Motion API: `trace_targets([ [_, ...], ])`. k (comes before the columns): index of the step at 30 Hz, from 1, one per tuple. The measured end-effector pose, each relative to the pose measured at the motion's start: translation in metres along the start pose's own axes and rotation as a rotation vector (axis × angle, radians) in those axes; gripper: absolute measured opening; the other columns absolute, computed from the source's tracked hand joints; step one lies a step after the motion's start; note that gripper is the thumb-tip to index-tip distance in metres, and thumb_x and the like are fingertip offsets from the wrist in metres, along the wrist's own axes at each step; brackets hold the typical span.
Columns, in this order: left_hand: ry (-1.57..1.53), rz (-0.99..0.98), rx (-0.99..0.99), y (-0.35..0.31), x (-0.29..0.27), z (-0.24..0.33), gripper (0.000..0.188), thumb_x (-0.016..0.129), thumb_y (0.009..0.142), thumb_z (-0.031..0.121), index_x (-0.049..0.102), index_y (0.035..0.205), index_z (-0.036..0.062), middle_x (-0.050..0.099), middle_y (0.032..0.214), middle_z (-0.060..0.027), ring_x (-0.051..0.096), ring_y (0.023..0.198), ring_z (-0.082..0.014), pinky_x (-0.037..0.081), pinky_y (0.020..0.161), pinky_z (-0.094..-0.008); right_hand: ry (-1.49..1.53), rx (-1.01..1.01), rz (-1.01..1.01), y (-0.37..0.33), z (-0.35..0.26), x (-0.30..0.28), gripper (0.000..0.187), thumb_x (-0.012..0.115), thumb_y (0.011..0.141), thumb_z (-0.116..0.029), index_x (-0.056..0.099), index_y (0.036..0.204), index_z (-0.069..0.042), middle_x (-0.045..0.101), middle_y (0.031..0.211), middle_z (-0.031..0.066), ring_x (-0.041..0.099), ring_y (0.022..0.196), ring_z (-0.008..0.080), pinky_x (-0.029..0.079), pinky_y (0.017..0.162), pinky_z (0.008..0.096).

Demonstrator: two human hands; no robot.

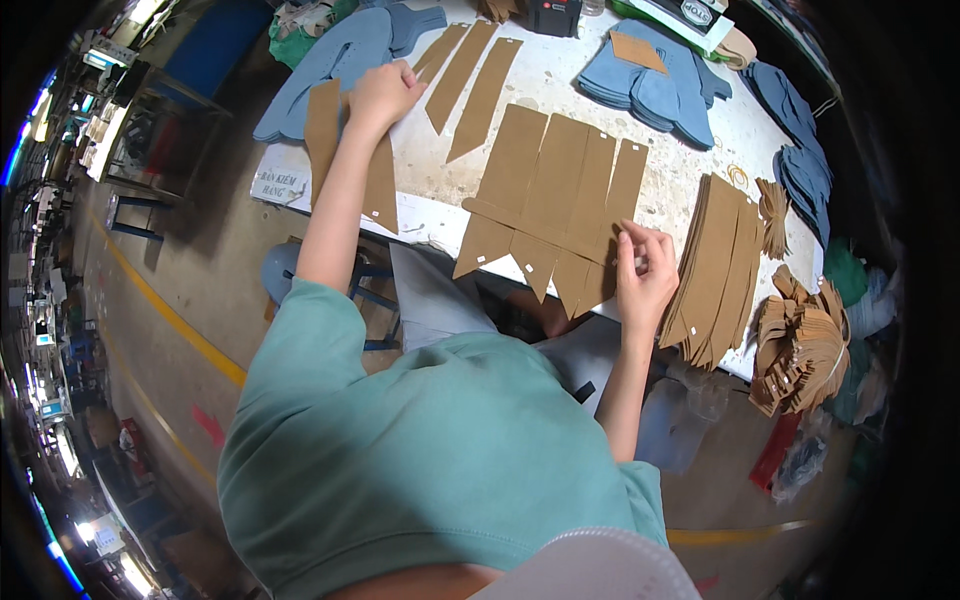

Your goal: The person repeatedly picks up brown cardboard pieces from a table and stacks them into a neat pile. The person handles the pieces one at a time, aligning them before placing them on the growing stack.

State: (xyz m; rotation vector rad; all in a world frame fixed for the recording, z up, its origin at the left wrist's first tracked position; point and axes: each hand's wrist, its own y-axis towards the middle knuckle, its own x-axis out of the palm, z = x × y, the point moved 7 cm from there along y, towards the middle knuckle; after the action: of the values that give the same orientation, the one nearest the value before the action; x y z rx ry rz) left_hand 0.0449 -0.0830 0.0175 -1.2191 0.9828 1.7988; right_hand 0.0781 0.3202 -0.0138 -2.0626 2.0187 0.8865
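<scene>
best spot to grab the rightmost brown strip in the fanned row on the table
Take the rightmost brown strip by its lower pointed end, coming from the near table edge. That end overhangs the edge, so fingers can get under it, and the right hand is already there. Its left side overlaps the neighbouring strip.

Tan pointed leather strips [548, 195] side by side, flat, overhanging table edge

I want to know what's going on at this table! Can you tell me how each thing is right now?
left hand: stretched out, fingers pressing on a brown piece
right hand: fingers pinching a small thing at the edge of the row
row of brown pieces: flat, overlapping side by side
brown stack: piled, fanned
blue pieces: stacked
white table: scuffed
</scene>
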Motion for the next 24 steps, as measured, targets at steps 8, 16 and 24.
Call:
trace_targets([
  [8,-0.764,-0.441,0.527,-0.145,-0.065,0.123,0.006,0.067,0.083,0.006,0.066,0.085,0.0004,0.063,0.072,0.0004,0.056,0.067,-0.0052,0.044,0.062,-0.0219,0.412,-0.244,-0.326,-0.016,-0.093,0.035,0.025,0.061,0.092,-0.015,0.065,0.114,-0.004,0.066,0.106,0.012,0.063,0.094,0.021,0.048,0.083,0.0302],
  [16,-0.881,-0.572,0.226,-0.157,-0.035,0.067,0.008,0.066,0.085,0.007,0.067,0.089,0.0002,0.064,0.072,0.0013,0.056,0.069,-0.0025,0.044,0.062,-0.0199,0.535,0.262,-0.656,-0.046,-0.06,0.055,0.017,0.06,0.095,-0.011,0.068,0.101,0.002,0.064,0.078,0.0013,0.055,0.07,0.005,0.046,0.063,0.0213],
  [24,-0.827,-0.568,0.038,-0.159,0.025,0.049,0.011,0.068,0.087,0.011,0.067,0.087,0.0008,0.063,0.071,0.0033,0.051,0.06,-0.0002,0.042,0.056,-0.0169,-0.227,0.05,-0.258,-0.021,-0.025,-0.001,0.011,0.068,0.084,-0.014,0.069,0.09,-0.004,0.063,0.074,0.0088,0.056,0.056,0.0163,0.044,0.056,0.0311],
])
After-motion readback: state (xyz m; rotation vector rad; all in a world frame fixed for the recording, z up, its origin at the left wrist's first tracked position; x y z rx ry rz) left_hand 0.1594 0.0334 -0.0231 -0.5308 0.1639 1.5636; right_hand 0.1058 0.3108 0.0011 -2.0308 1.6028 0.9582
